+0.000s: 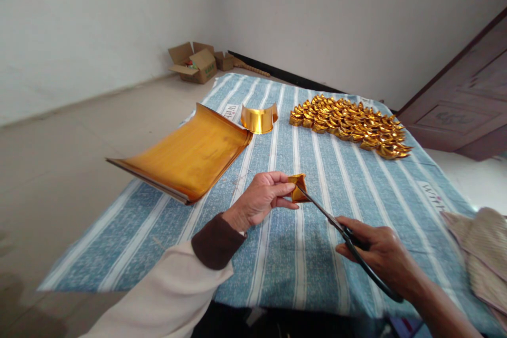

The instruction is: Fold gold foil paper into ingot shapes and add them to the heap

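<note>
Centre frame — my left hand point(259, 198) pinches a small folded gold-foil paper piece point(298, 188). My right hand point(380, 253) grips black-handled scissors point(340, 229) — blades touching the foil.

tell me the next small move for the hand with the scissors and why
Probably close the blades for a short snip. The right hand holds the scissors with their tips right at the folded gold paper, which the left hand pinches up above the striped cloth. Whether the blades already bite cannot be told.
</note>
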`<move>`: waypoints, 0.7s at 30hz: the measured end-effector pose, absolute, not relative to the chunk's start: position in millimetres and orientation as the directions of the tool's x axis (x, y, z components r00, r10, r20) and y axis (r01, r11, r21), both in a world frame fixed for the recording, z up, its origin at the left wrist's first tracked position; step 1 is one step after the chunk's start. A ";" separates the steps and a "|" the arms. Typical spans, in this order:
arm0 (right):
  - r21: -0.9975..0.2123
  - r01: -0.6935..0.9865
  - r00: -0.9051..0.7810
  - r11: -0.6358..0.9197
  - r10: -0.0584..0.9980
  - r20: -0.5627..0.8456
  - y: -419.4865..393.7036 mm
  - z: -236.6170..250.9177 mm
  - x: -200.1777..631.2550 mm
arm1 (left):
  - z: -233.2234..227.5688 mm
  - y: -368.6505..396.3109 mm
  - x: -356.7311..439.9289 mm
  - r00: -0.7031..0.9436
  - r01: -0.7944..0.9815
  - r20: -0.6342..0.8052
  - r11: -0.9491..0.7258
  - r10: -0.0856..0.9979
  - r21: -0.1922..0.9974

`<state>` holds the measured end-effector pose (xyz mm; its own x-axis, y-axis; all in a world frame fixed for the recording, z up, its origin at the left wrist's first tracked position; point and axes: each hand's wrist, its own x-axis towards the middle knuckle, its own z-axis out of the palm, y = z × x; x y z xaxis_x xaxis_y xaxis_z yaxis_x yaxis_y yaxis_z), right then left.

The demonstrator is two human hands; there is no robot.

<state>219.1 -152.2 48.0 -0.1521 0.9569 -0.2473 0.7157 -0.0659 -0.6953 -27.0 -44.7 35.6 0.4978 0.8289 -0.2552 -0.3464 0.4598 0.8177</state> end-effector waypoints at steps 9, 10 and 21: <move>-0.715 0.691 -0.103 -0.104 0.965 -0.241 -154.9 44.0 218.9 | 37.7 -44.9 -26.4 0.481 -0.340 -0.274 0.465 0.833 0.817; -0.716 0.690 -0.096 -0.106 0.967 -0.236 -155.6 42.9 220.7 | 38.6 -44.4 -26.3 0.474 -0.341 -0.281 0.467 0.835 0.816; -0.469 0.844 0.293 -0.261 0.956 -0.004 -169.7 21.4 274.6 | 40.0 -39.8 -27.0 0.391 -0.418 -0.319 0.476 0.863 0.774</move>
